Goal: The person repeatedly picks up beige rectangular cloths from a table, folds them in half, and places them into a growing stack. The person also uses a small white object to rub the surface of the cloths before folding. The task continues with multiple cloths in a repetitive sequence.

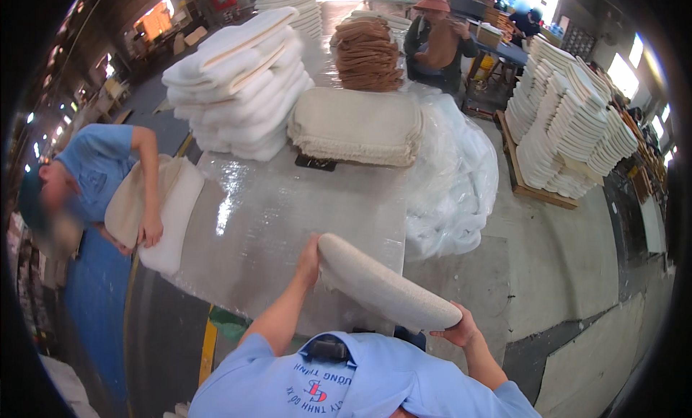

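A padded cushion in light beige fabric is held slantwise above the near edge of the plastic-covered table. Its upper left end is gripped by my left hand. At the lower right end my right hand curls around the edge, its fingers partly behind the cushion. Farther back on the table lies a stack of folded beige covers. To its left rises a tall pile of white foam pads.
At left, a co-worker in blue handles a beige cover and white pad. Behind stand brown covers and a co-worker in a red hat. Clear plastic bags bulge at right, near a pallet of pads.
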Available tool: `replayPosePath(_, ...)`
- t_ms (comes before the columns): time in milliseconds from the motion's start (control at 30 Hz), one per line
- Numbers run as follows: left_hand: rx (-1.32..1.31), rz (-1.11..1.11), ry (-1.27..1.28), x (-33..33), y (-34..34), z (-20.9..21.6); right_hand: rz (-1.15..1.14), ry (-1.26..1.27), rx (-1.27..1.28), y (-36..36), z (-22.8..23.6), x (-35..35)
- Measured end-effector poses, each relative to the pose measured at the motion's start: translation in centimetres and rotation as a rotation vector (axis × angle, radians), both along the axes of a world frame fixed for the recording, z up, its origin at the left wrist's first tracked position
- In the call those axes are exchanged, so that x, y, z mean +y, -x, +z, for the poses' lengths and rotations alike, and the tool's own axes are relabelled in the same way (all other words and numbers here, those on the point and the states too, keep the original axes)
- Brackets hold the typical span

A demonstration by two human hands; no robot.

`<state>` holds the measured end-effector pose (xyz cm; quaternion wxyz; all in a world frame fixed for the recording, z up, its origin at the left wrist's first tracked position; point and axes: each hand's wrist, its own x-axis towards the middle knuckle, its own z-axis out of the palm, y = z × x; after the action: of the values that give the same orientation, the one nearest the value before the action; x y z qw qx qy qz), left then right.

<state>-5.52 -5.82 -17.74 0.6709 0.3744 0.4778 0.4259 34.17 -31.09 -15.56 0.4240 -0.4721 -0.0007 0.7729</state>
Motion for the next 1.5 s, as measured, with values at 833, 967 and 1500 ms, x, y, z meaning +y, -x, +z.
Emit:
replayPosePath(833, -0.008, -0.339, 0.201, -1.0, -15.9, 12.0, -0.193, -0.749, -0.458, 14.2, 4.5, 13.6)
replayPosePath(967, 0.211, -0.865, 0.125, 1.9, -14.5, 15.6, -0.131, -0.669, -0.6, 16.3, 6.4, 10.9)
replayPosePath(1500, 0.672, -1.52, -0.185, -10.6, -10.9, 5.9, 0.341, -0.607, -0.561, 10.9, -2.4, -7.5)
